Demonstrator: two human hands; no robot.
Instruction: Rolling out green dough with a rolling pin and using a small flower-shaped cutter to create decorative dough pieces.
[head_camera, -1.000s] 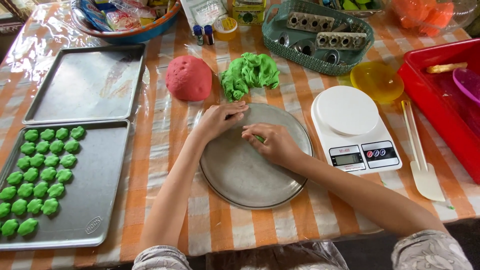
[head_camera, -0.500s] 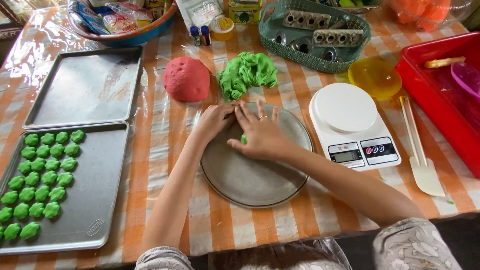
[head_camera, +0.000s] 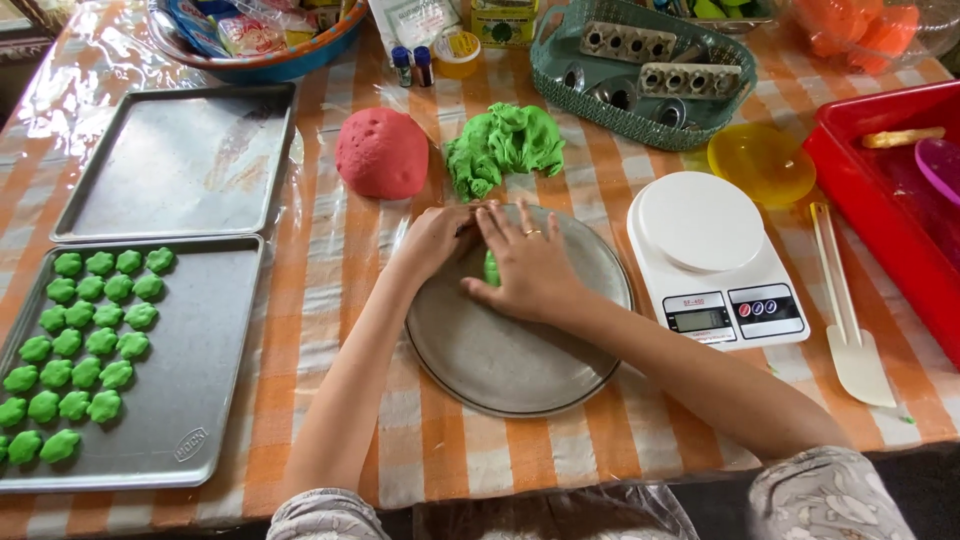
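a: where were the hands?

b: both met at the far rim of the round metal plate. right hand lay flat, fingers spread, palm pressed down on a small green dough piece. only a sliver of green showed at the thumb side. left hand curled loosely just beside it, fingertips touching the plate edge; could not tell whether it pinched anything.

a: so the piece lay which way from each hand?

b: directly under the right palm, just to the right of the left hand. right hand nearer, on top of it. piece too covered to read any long axis.

a: and beyond the hands?

b: green dough mound just past the plate rim, close ahead of both hands. red dough ball beside it, to the left. nothing stood between the hands and either lump.

a: farther out?

b: to the left on the counter, two baking trays: the near tray held rows of small green pieces, the far tray bare. to the right, a white kitchen scale, a white spatula, a yellow lid, a red bin. a green basket of metal moulds sat behind.
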